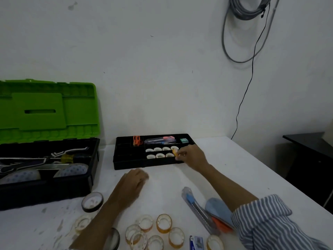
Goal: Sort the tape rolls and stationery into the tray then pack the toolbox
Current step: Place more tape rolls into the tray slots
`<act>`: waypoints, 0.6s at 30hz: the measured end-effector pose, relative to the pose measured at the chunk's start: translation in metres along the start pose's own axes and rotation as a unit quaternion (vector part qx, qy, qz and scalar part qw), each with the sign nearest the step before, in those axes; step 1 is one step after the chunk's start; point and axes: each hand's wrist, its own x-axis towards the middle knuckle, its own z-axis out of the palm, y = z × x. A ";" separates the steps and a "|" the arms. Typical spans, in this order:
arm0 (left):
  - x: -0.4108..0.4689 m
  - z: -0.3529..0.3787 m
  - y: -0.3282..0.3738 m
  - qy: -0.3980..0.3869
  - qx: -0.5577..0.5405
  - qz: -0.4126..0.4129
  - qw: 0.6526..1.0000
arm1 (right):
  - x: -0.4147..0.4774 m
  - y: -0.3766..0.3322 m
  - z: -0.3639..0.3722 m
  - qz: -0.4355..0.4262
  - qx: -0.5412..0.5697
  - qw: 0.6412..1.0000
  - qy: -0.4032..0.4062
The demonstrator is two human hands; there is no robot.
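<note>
Pinched small tape roll [174,152] in right hand [191,156] fingertips, held at near row of tray [126,165], evidently to slot beside filed rolls [159,155] (left hand [134,184] loose, empty, on table [234,170]).

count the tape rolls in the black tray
7 tape rolls: four in the back row, three in front. The right hand holds something yellow there and may hide another.

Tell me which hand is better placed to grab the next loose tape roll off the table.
Probably left. The left hand lies free on the table, nearer the loose tape rolls at the near edge. The right hand is over the tray, pinching a yellowish roll.
</note>
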 end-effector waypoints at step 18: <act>-0.001 0.008 -0.004 0.044 0.005 -0.026 0.999 | 0.089 0.018 -0.002 0.246 -0.136 0.942 -0.182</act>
